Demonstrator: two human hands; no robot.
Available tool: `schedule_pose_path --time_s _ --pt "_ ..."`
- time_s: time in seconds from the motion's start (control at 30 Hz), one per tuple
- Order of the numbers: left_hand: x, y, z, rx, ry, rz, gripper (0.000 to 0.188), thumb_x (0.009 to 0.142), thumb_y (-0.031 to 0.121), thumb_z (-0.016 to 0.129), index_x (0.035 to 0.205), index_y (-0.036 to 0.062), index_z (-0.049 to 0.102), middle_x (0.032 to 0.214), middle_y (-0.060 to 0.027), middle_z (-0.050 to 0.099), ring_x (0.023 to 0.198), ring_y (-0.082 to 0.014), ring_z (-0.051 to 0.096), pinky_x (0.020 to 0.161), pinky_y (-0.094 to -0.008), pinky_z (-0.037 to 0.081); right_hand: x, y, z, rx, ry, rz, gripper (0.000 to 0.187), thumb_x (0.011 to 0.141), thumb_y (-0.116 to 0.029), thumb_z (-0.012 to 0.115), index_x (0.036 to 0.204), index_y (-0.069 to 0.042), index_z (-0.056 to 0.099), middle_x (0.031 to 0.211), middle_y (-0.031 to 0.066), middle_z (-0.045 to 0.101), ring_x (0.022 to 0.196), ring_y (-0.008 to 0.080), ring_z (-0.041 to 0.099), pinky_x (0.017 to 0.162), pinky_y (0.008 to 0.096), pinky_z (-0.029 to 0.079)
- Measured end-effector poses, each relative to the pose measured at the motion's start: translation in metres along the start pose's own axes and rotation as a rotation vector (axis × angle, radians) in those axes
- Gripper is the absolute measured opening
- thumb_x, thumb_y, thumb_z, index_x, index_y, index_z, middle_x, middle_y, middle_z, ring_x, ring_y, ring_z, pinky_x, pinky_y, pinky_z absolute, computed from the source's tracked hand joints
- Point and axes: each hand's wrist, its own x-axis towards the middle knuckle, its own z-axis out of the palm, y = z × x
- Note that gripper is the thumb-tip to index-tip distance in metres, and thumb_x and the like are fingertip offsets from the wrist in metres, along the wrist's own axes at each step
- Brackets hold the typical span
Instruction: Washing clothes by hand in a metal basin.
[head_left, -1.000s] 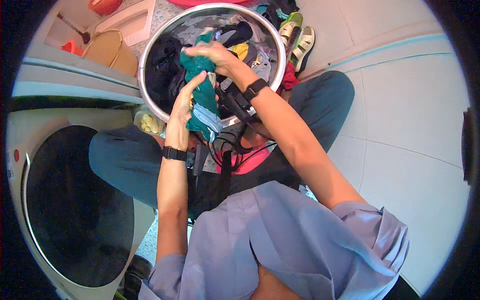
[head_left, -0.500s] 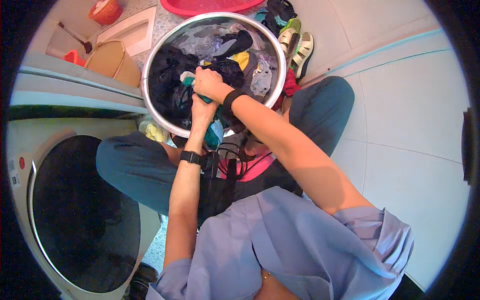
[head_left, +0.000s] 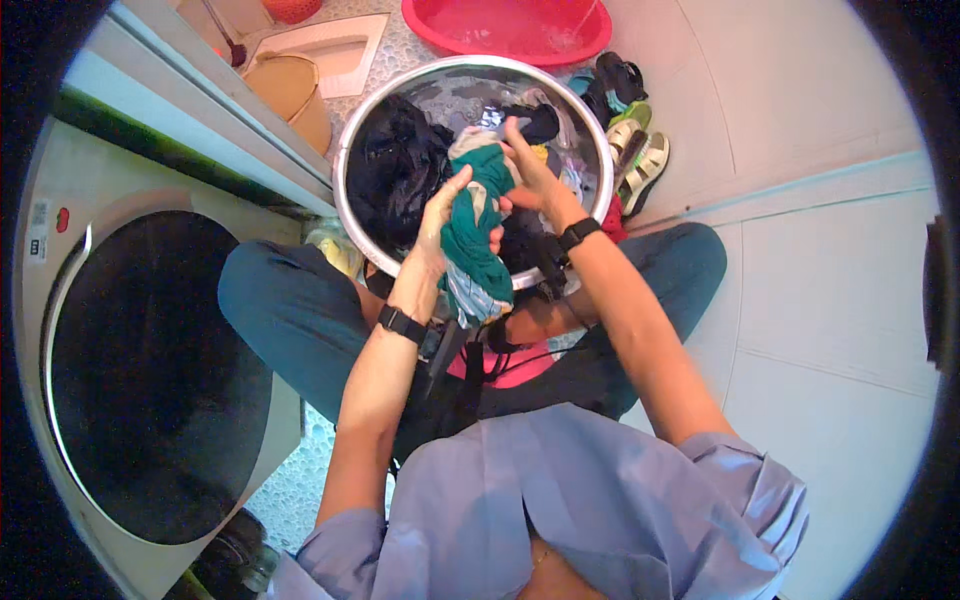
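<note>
One green cloth [head_left: 468, 240] is clasped in my left hand [head_left: 434, 228], my right hand [head_left: 540, 187] spread at its edge; dark clothes [head_left: 395, 170] are left in the basin [head_left: 342, 175].

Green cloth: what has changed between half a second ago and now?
The clenched hands have parted: the left hand holds the green cloth, now spread out over the metal basin; the right hand has loosened at its edge. The view shifted, showing more of the red tub. The dark clothes still lie on the basin's left.
</note>
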Motion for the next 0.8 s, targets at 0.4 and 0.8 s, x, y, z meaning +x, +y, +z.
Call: schedule_pose_path --time_s 0.4,0.8 --pt "0.004 0.004 0.007 -0.367 -0.213 0.102 0.048 0.087 0.05 0.048 0.101 0.0049 0.054 0.081 -0.0091 0.059 0.054 -0.0238 0.056 0.046 -0.0347 0.049 0.03 -0.042 0.055 -0.118 -0.153 0.0 0.02 0.082 -0.026 0.064 0.08 -0.01 0.052 0.081 0.0038 0.054 0.079 0.0158 0.057 0.067 0.0287 0.049" --pt "0.02 -0.013 -0.01 0.331 0.449 0.21 0.037 0.073 0.035 0.067 0.09 0.0028 0.062 0.077 -0.0049 0.062 0.064 -0.0126 0.058 0.058 -0.0261 0.046 0.073 -0.009 0.023 -1.375 0.146 -0.076 0.023 0.07 -0.019 0.056 0.067 0.004 0.055 0.06 0.0139 0.055 0.053 0.0201 0.049 0.054 0.0358 0.042"
